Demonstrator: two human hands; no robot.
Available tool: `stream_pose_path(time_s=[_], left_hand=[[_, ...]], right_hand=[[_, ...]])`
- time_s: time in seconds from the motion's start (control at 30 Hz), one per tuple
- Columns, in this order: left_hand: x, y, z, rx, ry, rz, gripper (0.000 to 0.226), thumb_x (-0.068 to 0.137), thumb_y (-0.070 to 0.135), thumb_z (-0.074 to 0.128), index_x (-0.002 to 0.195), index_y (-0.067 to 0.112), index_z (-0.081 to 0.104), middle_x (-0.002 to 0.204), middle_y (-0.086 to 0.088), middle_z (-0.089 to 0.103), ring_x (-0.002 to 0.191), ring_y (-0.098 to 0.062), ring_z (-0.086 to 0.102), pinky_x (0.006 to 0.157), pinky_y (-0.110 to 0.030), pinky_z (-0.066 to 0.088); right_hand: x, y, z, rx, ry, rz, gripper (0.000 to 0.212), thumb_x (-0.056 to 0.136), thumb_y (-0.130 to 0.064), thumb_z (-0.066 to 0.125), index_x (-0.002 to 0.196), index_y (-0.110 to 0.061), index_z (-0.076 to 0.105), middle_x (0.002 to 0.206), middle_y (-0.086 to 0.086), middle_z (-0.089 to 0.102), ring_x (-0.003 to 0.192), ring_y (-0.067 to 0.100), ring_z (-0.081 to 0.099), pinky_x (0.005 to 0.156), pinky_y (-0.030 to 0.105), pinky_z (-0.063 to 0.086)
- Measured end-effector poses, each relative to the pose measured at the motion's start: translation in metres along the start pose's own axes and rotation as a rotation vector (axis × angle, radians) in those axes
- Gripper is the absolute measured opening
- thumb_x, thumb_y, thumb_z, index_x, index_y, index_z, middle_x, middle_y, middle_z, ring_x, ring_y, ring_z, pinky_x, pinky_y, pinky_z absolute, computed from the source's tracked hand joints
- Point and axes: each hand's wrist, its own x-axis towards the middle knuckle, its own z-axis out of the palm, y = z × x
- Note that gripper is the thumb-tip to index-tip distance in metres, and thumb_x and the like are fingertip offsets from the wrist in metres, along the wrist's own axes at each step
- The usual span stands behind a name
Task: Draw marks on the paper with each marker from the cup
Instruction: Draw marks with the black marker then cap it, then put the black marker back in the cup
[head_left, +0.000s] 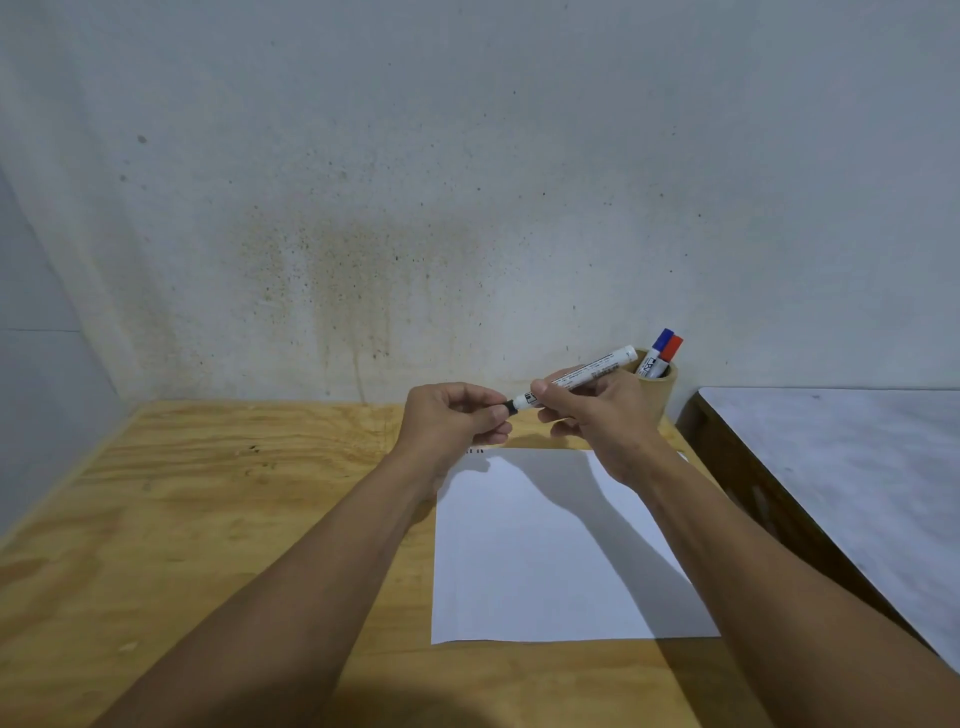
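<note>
Holding white marker above paper: right hand grip closed round barrel, left hand pinching black cap.

A bare, makeshift workroom corner: a raw plywood table pushed against a stained, speckled plaster wall, with a second, white-topped table beside it. No furnishings mark it as home or office.

Right hand holds white marker; left hand pinches its black cap.
</note>
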Motion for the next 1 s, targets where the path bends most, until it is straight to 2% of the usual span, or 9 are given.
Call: stream_pose_path(time_s=[0.1,0.27,0.43,0.53,0.6,0.7,0.83,0.9,1.0], left_hand=[[-0.001,0.003,0.006,-0.005,0.016,0.013,0.008,0.074,-0.009,0.071,0.079,-0.004,0.069,0.069,-0.017,0.067,0.054,-0.019,0.066,0.061,-0.026,0.061],[0.002,0.003,0.019,-0.024,0.046,0.036,0.011,0.073,-0.009,0.072,0.073,0.001,0.07,0.063,-0.011,0.067,0.054,-0.021,0.065,0.061,-0.027,0.061],[0.002,0.004,0.035,-0.092,0.02,0.042,0.013,0.073,-0.006,0.073,0.085,-0.007,0.069,0.071,-0.017,0.069,0.06,-0.023,0.067,0.066,-0.029,0.062],[0.006,0.003,0.05,0.061,0.015,0.068,0.021,0.074,0.009,0.078,0.093,0.004,0.071,0.085,-0.009,0.072,0.076,-0.023,0.069,0.075,-0.035,0.059],[0.011,0.0,0.055,0.256,0.031,0.093,0.028,0.074,0.022,0.078,0.099,0.013,0.07,0.096,-0.002,0.071,0.083,-0.018,0.066,0.08,-0.035,0.056],[0.019,-0.006,0.059,0.512,-0.017,0.177,0.031,0.079,0.023,0.073,0.108,0.016,0.066,0.11,-0.001,0.068,0.093,-0.015,0.063,0.085,-0.03,0.051],[0.029,-0.005,0.074,0.858,-0.139,0.395,0.042,0.083,0.016,0.063,0.125,0.015,0.056,0.132,-0.002,0.056,0.121,-0.02,0.051,0.1,-0.032,0.042],[0.034,-0.003,0.084,0.966,-0.214,0.467,0.048,0.083,0.012,0.059,0.13,0.012,0.05,0.139,-0.004,0.049,0.127,-0.024,0.045,0.103,-0.038,0.04],[0.04,-0.002,0.097,1.106,-0.292,0.523,0.054,0.083,0.008,0.055,0.135,0.012,0.042,0.149,-0.009,0.037,0.132,-0.03,0.038,0.105,-0.044,0.037]], right_hand=[[-0.001,-0.001,-0.002,0.055,-0.012,0.013,0.009,0.082,-0.008,0.075,0.083,0.0,0.072,0.072,0.012,0.071,0.06,0.018,0.064,0.055,0.026,0.054],[0.0,-0.001,-0.005,0.138,-0.017,0.02,0.013,0.083,-0.006,0.073,0.086,0.006,0.07,0.067,0.009,0.068,0.056,0.016,0.06,0.052,0.024,0.054],[0.002,0.003,-0.013,0.023,0.006,0.098,0.03,0.092,-0.028,0.065,0.097,0.002,0.069,0.072,-0.003,0.071,0.076,0.014,0.066,0.065,0.03,0.049],[0.008,-0.006,-0.022,0.05,0.068,0.172,0.035,0.1,-0.032,0.051,0.102,0.0,0.063,0.094,0.009,0.075,0.09,0.022,0.073,0.071,0.035,0.054],[0.01,-0.022,-0.034,0.038,0.123,0.187,0.03,0.103,-0.029,0.043,0.105,-0.001,0.055,0.095,0.017,0.069,0.081,0.028,0.073,0.069,0.041,0.06],[0.016,-0.047,-0.063,-0.261,0.172,0.155,0.033,0.104,-0.032,0.039,0.111,-0.004,0.055,0.084,0.016,0.057,0.062,0.026,0.064,0.061,0.043,0.062],[0.036,-0.069,-0.101,-0.815,0.241,0.044,0.035,0.098,-0.036,0.052,0.108,-0.007,0.07,0.07,0.007,0.056,0.055,0.019,0.046,0.051,0.031,0.043],[0.046,-0.078,-0.114,-1.028,0.215,0.047,0.031,0.1,-0.026,0.051,0.109,-0.004,0.071,0.075,0.01,0.061,0.059,0.018,0.046,0.054,0.029,0.039],[0.056,-0.091,-0.126,-1.226,0.142,0.06,0.029,0.098,-0.009,0.048,0.112,-0.002,0.072,0.096,0.015,0.07,0.067,0.02,0.052,0.062,0.033,0.045]])
